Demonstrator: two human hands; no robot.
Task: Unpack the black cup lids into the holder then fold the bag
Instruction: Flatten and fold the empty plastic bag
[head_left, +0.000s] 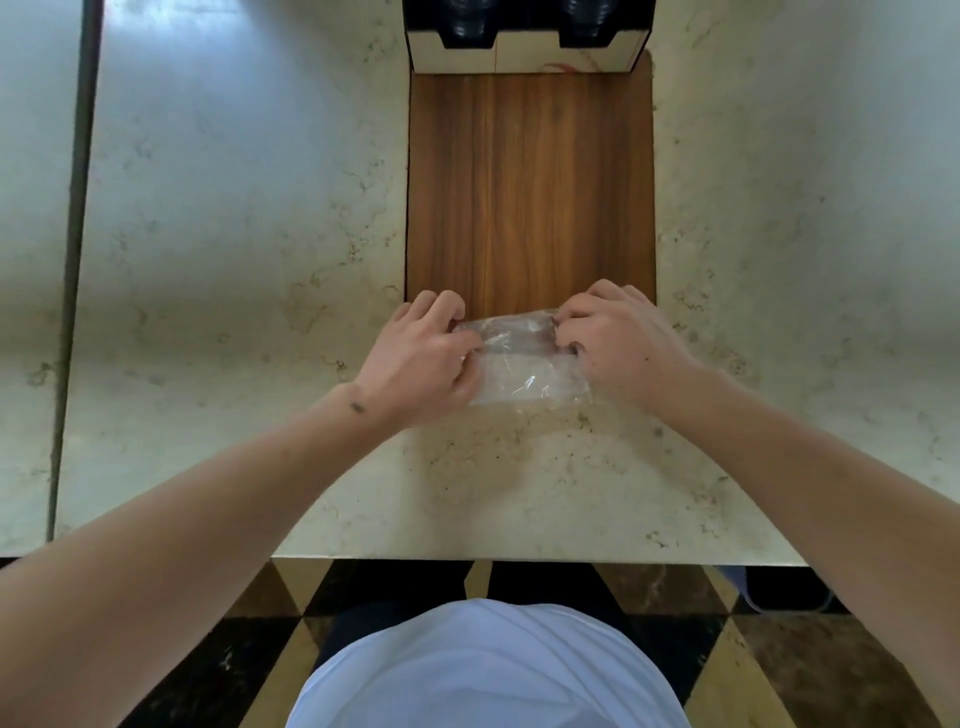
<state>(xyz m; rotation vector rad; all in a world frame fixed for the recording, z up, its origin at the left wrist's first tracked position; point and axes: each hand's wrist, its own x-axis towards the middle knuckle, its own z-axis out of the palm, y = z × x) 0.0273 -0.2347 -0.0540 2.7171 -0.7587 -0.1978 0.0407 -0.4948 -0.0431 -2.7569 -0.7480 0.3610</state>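
1. While both sets of fingers are curled over the far edge of the clear bag (524, 364), the fold is under way: the left hand (423, 358) pinches the bag's left end, thumb underneath and fingertips bunched on top.
2. Over on the other side, the right hand (618, 348) mirrors it, fingers pressed together and nipping the bag's right end, knuckles up.
3. Between the two grips the plastic looks empty and flattened, with a rolled or doubled strip along the fingertip side and a flat flap trailing back toward the wrists. How many folds are in it, I cannot tell.
4. Under the fingertips sits the near end of a wooden board (530, 197); under the heels of the hands it is marble counter (234, 218). The bag straddles that seam.
5. Well beyond the fingertips, at the far end of the board, stands the holder (519, 54), with dark stacks of black lids (465, 21) showing in its two slots. So unpacking looks done, and this is the closing step.
6. Next move, by my reading: bring the pinched edge over toward the wrists, both hands travelling evenly so the crease stays straight, then press flat. Thin film springs back and traps air, so a firm smoothing stroke will be needed.
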